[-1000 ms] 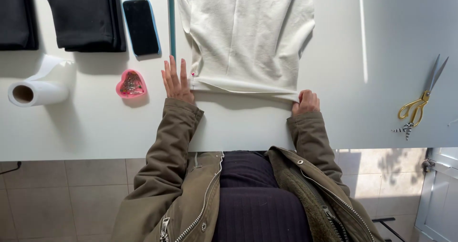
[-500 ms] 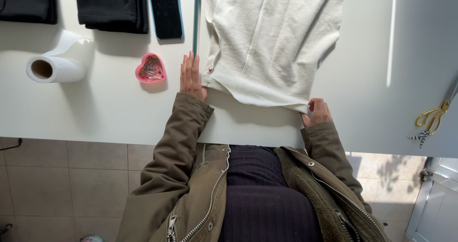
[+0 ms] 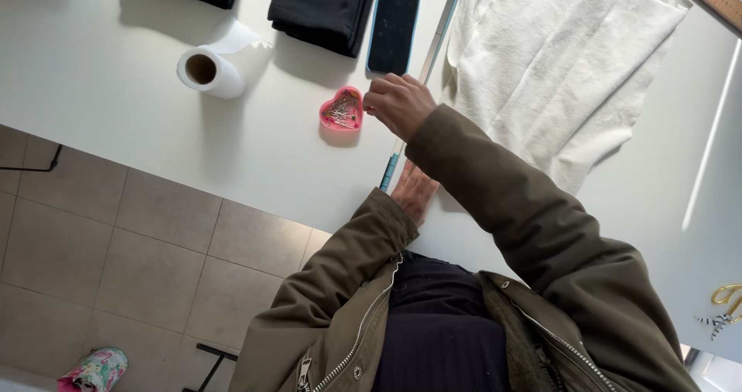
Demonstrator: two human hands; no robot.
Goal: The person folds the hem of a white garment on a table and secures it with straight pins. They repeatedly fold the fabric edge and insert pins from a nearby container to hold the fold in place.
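On the white tabletop (image 3: 116, 121), upper centre, the right hand (image 3: 398, 102), fingers curled and seemingly empty, hovers just beside a pink heart-shaped pin dish (image 3: 342, 110), while the left hand (image 3: 413, 191) lies flat, open.

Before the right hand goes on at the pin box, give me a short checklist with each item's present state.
1. Right hand at the heart-shaped pin box: ok, fingertips beside it.
2. Pin box open, pins showing: ok.
3. A pin pinched in the right hand: cannot tell.
4. Left hand flat on the table: ok, partly hidden by the right sleeve.
5. White cloth lying flat: ok, near edge hidden.
6. Phone apart from the pin box: ok.
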